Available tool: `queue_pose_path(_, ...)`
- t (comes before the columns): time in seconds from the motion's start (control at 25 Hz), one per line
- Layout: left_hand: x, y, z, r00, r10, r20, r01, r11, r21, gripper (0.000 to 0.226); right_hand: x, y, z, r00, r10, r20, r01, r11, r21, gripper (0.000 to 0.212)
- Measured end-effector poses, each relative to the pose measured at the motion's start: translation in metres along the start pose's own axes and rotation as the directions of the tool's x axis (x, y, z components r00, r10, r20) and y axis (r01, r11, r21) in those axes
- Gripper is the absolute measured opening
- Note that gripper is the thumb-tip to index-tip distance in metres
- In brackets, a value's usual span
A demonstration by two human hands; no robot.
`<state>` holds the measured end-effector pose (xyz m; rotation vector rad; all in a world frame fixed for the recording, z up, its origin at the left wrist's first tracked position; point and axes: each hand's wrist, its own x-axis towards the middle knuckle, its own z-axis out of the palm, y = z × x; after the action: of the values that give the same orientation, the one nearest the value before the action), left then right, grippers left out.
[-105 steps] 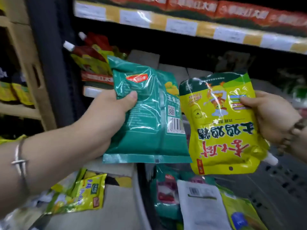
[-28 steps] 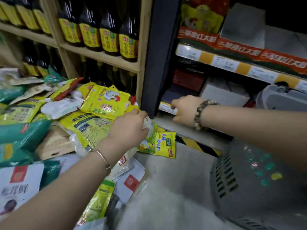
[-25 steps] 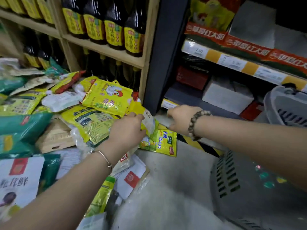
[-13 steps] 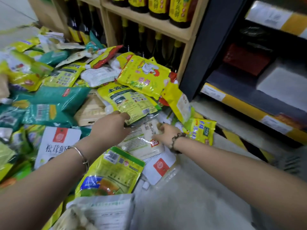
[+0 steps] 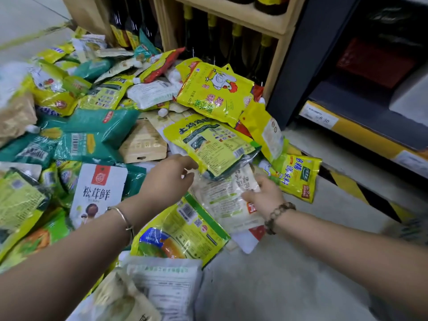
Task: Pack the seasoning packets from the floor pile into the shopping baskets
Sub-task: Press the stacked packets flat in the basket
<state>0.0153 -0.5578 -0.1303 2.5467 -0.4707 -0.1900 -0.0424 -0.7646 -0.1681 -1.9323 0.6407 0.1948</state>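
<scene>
Pinching yellow-green foil packet [image 5: 215, 147], left hand [image 5: 169, 181]; right hand [image 5: 264, 195] grips pale translucent packet [image 5: 222, 200]; heaped floor pile [image 5: 92, 135] largely unpacked.

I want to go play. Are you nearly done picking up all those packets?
Not nearly. Done: nothing packed is in view. In hand: the left hand pinches a yellow packet, and the right hand grips a pale packet. Left: the big pile covering the floor.

A yellow foil packet [image 5: 216, 93] shows a white, red-combed hen; below it lie a lime-yellow label-backed packet [image 5: 213, 144] and a milky plastic packet [image 5: 222, 200]; left of it, teal plastic bags [image 5: 92, 135].
</scene>
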Motion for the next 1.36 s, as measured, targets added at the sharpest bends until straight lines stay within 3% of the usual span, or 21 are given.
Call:
queue_pose_path(0.08, -0.003, -0.001, 0.005, 0.998, 0.061, 0.030, -0.060, 0.998, -0.029, 0.030, -0.009, -0.006, -0.025, 0.994, 0.109, 0.031, -0.113, 0.961, 0.253, 0.026)
queue_pose_path(0.12, -0.004, -0.001, 0.007, 0.993, 0.107, 0.050, -0.105, 0.994, -0.036, 0.036, -0.013, -0.012, -0.037, 0.982, 0.163, 0.094, -0.188, 0.892, 0.412, 0.027)
queue_pose_path(0.2, -0.005, -0.003, 0.010, 0.971, 0.204, 0.124, -0.200, 0.979, -0.043, 0.060, -0.020, -0.026, -0.057, 0.942, 0.260, 0.211, -0.334, 0.698, 0.633, 0.011)
queue_pose_path(0.28, -0.008, 0.001, 0.014, 0.957, 0.222, 0.186, -0.205, 0.973, -0.106, 0.096, -0.027, -0.036, -0.070, 0.904, 0.307, 0.298, -0.424, 0.550, 0.720, 0.020)
queue_pose_path(0.36, -0.009, 0.009, 0.017, 0.973, 0.205, 0.110, -0.179, 0.961, -0.209, 0.110, -0.033, -0.042, -0.075, 0.883, 0.301, 0.361, -0.468, 0.480, 0.742, 0.025)
queue_pose_path(0.44, -0.011, 0.018, 0.016, 0.977, 0.211, 0.004, -0.198, 0.925, -0.324, 0.093, -0.038, -0.045, -0.075, 0.861, 0.257, 0.438, -0.508, 0.466, 0.724, 0.022)
queue_pose_path(0.56, -0.014, 0.021, 0.017, 0.982, 0.180, -0.061, -0.188, 0.862, -0.471, 0.041, -0.037, -0.051, -0.077, 0.833, 0.203, 0.515, -0.525, 0.584, 0.619, 0.010)
queue_pose_path(0.64, -0.016, 0.026, 0.015, 0.997, 0.075, -0.022, -0.075, 0.830, -0.552, 0.020, -0.028, -0.050, -0.080, 0.834, 0.122, 0.538, -0.483, 0.631, 0.607, 0.024)
queue_pose_path(0.72, -0.015, 0.029, 0.014, 0.998, -0.044, 0.036, 0.057, 0.802, -0.595, 0.010, -0.012, -0.037, -0.079, 0.875, 0.165, 0.456, -0.438, 0.671, 0.598, 0.045)
queue_pose_path(0.84, -0.016, 0.031, 0.011, 0.971, -0.229, 0.066, 0.208, 0.680, -0.703, 0.004, 0.013, -0.002, -0.073, 0.942, 0.296, 0.161, -0.333, 0.886, 0.322, 0.041)
queue_pose_path(0.92, -0.019, 0.032, 0.009, 0.944, -0.308, 0.116, 0.287, 0.602, -0.745, 0.012, 0.030, 0.021, -0.068, 0.971, 0.238, 0.030, -0.233, 0.966, -0.111, 0.051)
queue_pose_path(0.96, -0.021, 0.031, 0.010, 0.935, -0.319, 0.153, 0.323, 0.595, -0.736, 0.018, 0.037, 0.029, -0.066, 0.985, 0.172, 0.021, -0.157, 0.937, -0.311, 0.060)
queue_pose_path(1.04, -0.026, 0.029, 0.012, 0.908, -0.352, 0.229, 0.402, 0.573, -0.714, 0.030, 0.049, 0.037, -0.060, 0.993, 0.084, 0.086, -0.029, 0.865, -0.501, 0.082)
queue_pose_path(1.12, -0.026, 0.020, 0.017, 0.863, -0.418, 0.282, 0.486, 0.539, -0.688, 0.033, 0.062, 0.040, -0.050, 0.984, 0.082, 0.160, 0.024, 0.821, -0.570, 0.101)
queue_pose_path(1.2, -0.026, 0.013, 0.025, 0.822, -0.479, 0.309, 0.545, 0.500, -0.674, 0.026, 0.072, 0.043, -0.042, 0.987, 0.087, 0.138, 0.040, 0.696, -0.717, 0.109)
queue_pose_path(1.28, -0.028, 0.008, 0.035, 0.780, -0.521, 0.347, 0.581, 0.396, -0.711, 0.015, 0.080, 0.049, -0.037, 0.993, 0.046, 0.110, 0.063, 0.585, -0.809, 0.111)
queue_pose_path(1.36, -0.035, 0.003, 0.047, 0.757, -0.497, 0.424, 0.598, 0.266, -0.756, 0.015, 0.085, 0.057, -0.036, 0.985, 0.078, 0.154, 0.071, 0.626, -0.777, 0.116)
